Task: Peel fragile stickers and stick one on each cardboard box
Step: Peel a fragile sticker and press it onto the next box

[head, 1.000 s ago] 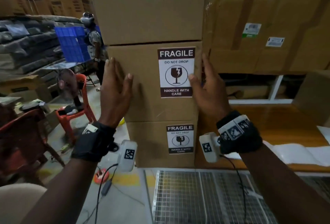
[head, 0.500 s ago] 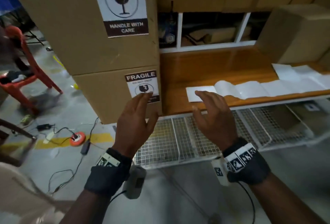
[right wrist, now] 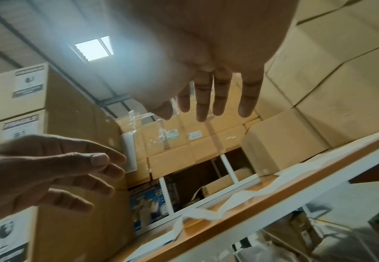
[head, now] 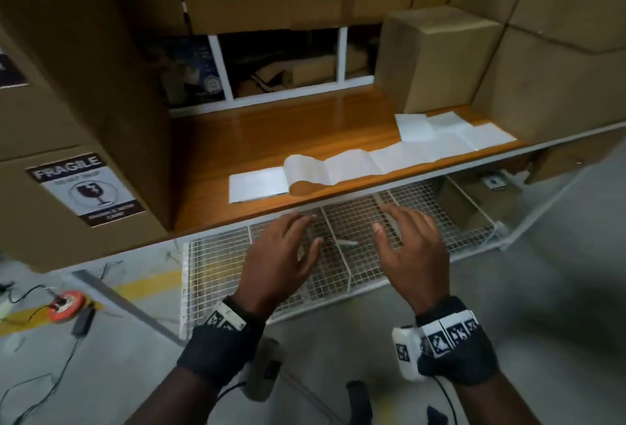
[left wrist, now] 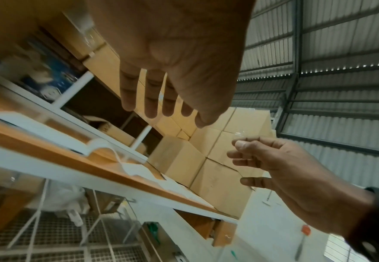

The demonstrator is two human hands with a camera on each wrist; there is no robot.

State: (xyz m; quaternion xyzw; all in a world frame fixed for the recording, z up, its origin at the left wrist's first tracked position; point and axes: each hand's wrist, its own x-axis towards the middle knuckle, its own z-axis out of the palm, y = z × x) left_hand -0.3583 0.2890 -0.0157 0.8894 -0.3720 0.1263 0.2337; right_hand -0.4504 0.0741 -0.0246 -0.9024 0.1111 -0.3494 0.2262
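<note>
Surface (head: 257, 140): wooden, white sticker strip (head: 355, 167) along its front | room: stacked boxes (head: 84, 119), wire rack (head: 338, 269) below | my left hand (head: 281, 255) and right hand (head: 410, 252): fingers released, grasping nothing

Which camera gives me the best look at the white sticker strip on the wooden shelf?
Head view: it shows the whole sticker strip from above along the wooden shelf, with one raised fold. Both wrist views catch it only edge-on from below the shelf lip, blurred.
</note>
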